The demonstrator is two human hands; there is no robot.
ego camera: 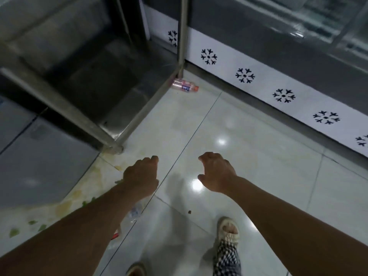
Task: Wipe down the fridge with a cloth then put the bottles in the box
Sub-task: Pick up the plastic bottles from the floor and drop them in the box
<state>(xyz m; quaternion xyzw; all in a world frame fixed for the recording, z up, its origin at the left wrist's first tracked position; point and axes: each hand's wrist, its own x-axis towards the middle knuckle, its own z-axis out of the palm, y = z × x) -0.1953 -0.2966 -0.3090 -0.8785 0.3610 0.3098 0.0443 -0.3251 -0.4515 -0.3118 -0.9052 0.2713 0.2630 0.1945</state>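
Floor (249,156): pale glossy tiles, running under everything; yellowish stains and green scraps are lying along its left side.

Fridge (258,82): long cabinet along the right, its white base panel showing black snowflake marks, glass above blurred.

Steel rack (95,80): standing at upper left, its near leg resting on the floor just ahead of the left hand.

Left hand (140,174) and right hand (216,172): both reaching forward over the floor, apart, palms down, fingers hanging loosely curled, holding nothing. No cloth and no box are showing.

Bottle with red cap (185,86): lying on its side by the rack's far leg, near the fridge base, well apart from both hands.

Second bottle (136,211): clear, lying on the floor, partly hidden under the left forearm.

Risks, as judged: the feet are standing close to the nearer bottle, so a step could be kicking or crushing it; the stained floor could be slipping underfoot; the far bottle could be rolling under the rack if nudged.
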